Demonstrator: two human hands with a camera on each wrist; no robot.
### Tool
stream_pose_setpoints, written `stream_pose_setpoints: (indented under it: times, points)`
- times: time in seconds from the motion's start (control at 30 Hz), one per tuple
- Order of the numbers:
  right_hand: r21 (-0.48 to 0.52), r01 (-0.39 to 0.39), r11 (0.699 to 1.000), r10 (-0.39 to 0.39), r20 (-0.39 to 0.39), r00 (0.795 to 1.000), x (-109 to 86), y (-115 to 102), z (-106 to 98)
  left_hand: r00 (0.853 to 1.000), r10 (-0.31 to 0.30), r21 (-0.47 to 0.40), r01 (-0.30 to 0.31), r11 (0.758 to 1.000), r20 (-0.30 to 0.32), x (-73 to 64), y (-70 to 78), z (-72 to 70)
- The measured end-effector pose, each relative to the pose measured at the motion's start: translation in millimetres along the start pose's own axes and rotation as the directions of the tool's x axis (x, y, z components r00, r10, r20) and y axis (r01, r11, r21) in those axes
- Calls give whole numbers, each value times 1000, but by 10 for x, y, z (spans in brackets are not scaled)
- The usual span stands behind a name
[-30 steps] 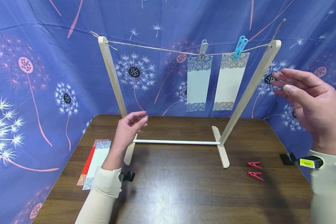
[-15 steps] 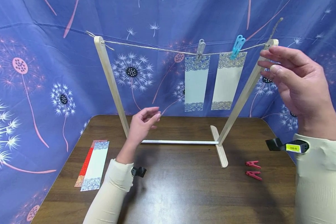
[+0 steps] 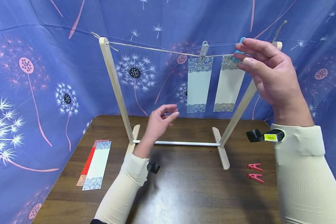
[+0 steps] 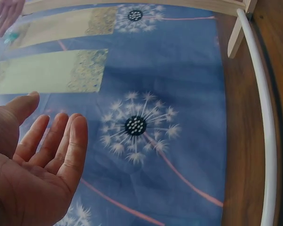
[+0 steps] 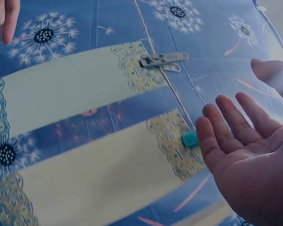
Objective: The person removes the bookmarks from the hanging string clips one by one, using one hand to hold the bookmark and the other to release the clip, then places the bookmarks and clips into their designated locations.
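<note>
Two patterned-border paper strips hang from a twine line (image 3: 156, 49). A grey clothespin (image 3: 203, 53) clips the blue-bordered strip (image 3: 199, 85); a blue clothespin (image 5: 189, 139) clips the tan-bordered strip (image 3: 229, 85). My right hand (image 3: 271, 76) is raised in front of the line's right end, fingers loosely bent and holding nothing. In the head view it overlaps the blue clothespin and part of its strip; the right wrist view shows the fingertips close beside that clothespin. My left hand (image 3: 160, 122), lower and in front of the hanging strips, has relaxed, slightly bent fingers and nothing in them.
The wooden frame has a left post (image 3: 116, 90), a right post (image 3: 238, 115) and a white crossbar (image 3: 184, 143) near the tabletop. Two red clothespins (image 3: 255, 167) lie at right. A blue-bordered strip (image 3: 98, 165) overlaps a red strip (image 3: 88, 163) at left. Behind hangs a blue dandelion-print cloth (image 3: 162, 18).
My right hand has moved left from beside the right post to over the blue clothespin. My left hand has moved right and slightly up, from the left post toward the hanging strips.
</note>
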State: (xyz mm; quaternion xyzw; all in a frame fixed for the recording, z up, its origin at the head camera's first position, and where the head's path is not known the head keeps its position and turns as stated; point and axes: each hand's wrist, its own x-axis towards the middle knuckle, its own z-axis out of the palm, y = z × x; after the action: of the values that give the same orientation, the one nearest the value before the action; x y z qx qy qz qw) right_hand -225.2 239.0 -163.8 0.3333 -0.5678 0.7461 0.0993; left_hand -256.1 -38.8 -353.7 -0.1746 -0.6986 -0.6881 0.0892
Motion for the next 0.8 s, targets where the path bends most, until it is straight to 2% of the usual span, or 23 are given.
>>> stream_pose_setpoints:
  times: [0.1,0.27,0.47,0.63,0.8]
  points:
    - [13,-19,1000,19,1,1000,58,25,52,1000,-7,9,7,1000,-6,49,-31,94]
    - [-27,-46,999,46,-1,999,156,54,161,1000,0,11,0,1000,-12,93,-39,195]
    - [-64,-79,995,78,-15,997,275,100,249,1000,-2,17,2,1000,-26,134,-53,233]
    - [-80,-104,991,103,-18,994,340,127,277,999,-31,14,32,999,-18,175,-147,265]
    - [-109,-164,980,161,-32,986,406,125,319,998,-54,0,54,999,-34,193,-227,312]
